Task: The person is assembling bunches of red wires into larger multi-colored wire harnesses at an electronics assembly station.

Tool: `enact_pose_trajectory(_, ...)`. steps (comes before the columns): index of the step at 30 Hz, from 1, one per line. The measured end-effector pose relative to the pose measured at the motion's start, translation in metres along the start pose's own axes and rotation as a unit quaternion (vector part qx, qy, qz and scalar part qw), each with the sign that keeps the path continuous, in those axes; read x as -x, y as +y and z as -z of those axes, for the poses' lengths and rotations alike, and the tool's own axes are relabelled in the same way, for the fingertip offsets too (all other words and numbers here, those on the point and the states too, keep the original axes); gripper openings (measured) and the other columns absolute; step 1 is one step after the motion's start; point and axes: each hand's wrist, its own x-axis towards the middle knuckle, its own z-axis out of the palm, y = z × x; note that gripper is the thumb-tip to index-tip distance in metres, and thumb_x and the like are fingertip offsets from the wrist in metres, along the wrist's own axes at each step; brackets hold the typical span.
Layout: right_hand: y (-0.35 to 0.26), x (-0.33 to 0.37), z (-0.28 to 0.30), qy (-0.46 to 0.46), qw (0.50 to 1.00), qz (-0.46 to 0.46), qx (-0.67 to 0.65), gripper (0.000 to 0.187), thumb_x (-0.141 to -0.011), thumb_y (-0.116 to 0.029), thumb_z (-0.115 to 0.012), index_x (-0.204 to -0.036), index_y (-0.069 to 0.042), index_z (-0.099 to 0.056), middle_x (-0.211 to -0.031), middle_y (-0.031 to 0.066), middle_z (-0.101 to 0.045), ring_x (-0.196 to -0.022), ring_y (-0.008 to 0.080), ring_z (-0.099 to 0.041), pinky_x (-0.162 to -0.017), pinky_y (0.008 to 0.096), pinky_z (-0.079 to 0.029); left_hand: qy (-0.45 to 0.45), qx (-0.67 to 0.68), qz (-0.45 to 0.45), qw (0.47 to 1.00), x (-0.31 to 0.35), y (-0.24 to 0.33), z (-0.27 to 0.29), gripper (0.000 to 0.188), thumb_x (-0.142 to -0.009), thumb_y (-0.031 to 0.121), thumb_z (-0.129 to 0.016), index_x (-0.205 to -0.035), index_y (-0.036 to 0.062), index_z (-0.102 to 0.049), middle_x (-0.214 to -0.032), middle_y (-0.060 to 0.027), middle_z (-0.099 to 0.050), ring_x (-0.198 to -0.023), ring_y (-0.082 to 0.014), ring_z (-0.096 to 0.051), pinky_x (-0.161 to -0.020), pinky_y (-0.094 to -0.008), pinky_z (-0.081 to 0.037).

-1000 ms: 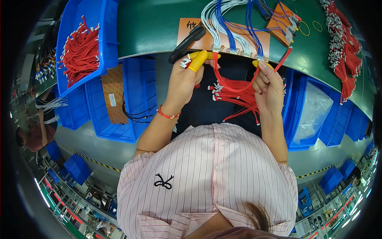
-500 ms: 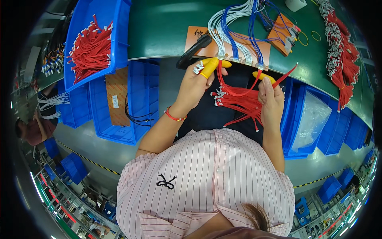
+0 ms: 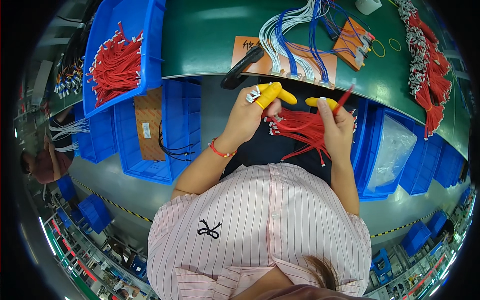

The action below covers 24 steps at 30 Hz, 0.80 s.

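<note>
My left hand (image 3: 252, 112), with yellow finger cots on thumb and index finger, is closed round several small white connectors (image 3: 252, 95) poking out beside its knuckles. Whatever wire is attached to them is mostly hidden. My right hand (image 3: 336, 117), also wearing a yellow cot, pinches a red cable (image 3: 345, 97) with a white connector at its tip. A bundle of red cables (image 3: 297, 127) with white ends lies across my lap, below and between both hands. Just ahead, an orange board (image 3: 245, 50) at the bench edge carries a row of sockets (image 3: 309, 80) fed by white and blue wires.
A black handle-shaped thing (image 3: 242, 67) juts over the bench edge. At left a blue bin (image 3: 152, 50) holds red cables; more red cables (image 3: 430, 75) lie along the right. Blue crates (image 3: 125, 142) stand beneath the green bench (image 3: 200, 35). A co-worker (image 3: 42, 160) is at far left.
Both hands have drawn back from the socket row toward me. The red cable that looped between two sockets is off them, and its connector end shows in my right fingers.
</note>
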Motion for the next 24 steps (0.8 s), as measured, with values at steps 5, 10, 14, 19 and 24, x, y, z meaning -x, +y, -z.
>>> enact_pose_trajectory(5, 0.002, 0.003, -0.009, -0.066, 0.975, 0.048, 0.208, 0.019, -0.091, -0.013, -0.060, -0.094, 0.005, -0.066, -0.072, 0.0074, -0.058, -0.063, 0.0171, -0.053, -0.055, 0.0310, -0.042, 0.024, -0.075, -0.006, 0.997, 0.007, 0.013, -0.009, 0.028, -0.098, 0.013, -0.054, -0.121, -0.0017, -0.060, -0.073, 0.0042, -0.055, -0.058, -0.0014, -0.040, -0.050, -0.0205, -0.030)
enact_pose_trajectory(10, -0.002, 0.003, -0.024, -0.081, 0.935, 0.127, 0.320, 0.012, -0.084, -0.005, -0.061, -0.088, 0.006, -0.061, -0.084, 0.0161, -0.059, -0.069, 0.0356, -0.059, -0.060, 0.0414, -0.046, 0.025, -0.082, -0.035, 0.996, 0.011, 0.010, -0.017, 0.029, -0.097, 0.012, -0.055, -0.124, -0.0001, -0.059, -0.083, 0.0040, -0.058, -0.058, -0.0005, -0.038, -0.051, -0.0183, -0.030)
enact_pose_trajectory(14, 0.000, 0.000, -0.027, -0.097, 0.940, 0.114, 0.307, 0.011, -0.084, -0.004, -0.060, -0.085, 0.006, -0.059, -0.085, 0.0184, -0.059, -0.073, 0.0396, -0.059, -0.062, 0.0443, -0.045, 0.055, -0.014, -0.028, 0.998, 0.016, 0.001, -0.013, 0.030, -0.097, 0.012, -0.051, -0.120, -0.0062, -0.055, -0.067, 0.0027, -0.045, -0.052, -0.0020, -0.031, -0.048, -0.0201, -0.023)
enact_pose_trajectory(19, 0.003, -0.003, -0.024, -0.152, 0.935, 0.074, 0.311, 0.016, -0.086, -0.011, -0.060, -0.091, 0.004, -0.062, -0.082, 0.0187, -0.061, -0.073, 0.0384, -0.061, -0.064, 0.0453, -0.048, 0.017, -0.040, -0.090, 0.995, 0.013, 0.002, -0.015, 0.026, -0.098, 0.014, -0.047, -0.113, -0.0058, -0.055, -0.067, 0.0027, -0.043, -0.051, -0.0019, -0.031, -0.048, -0.0193, -0.024)
enact_pose_trajectory(24, 0.000, -0.006, -0.022, -0.191, 0.948, 0.027, 0.253, 0.018, -0.089, -0.014, -0.059, -0.094, 0.004, -0.062, -0.078, 0.0200, -0.060, -0.068, 0.0374, -0.059, -0.061, 0.0437, -0.045, 0.039, -0.082, -0.107, 0.990, 0.014, 0.001, -0.018, 0.021, -0.099, 0.012, -0.049, -0.109, -0.0035, -0.059, -0.080, 0.0001, -0.055, -0.054, -0.0007, -0.036, -0.048, -0.0184, -0.028)
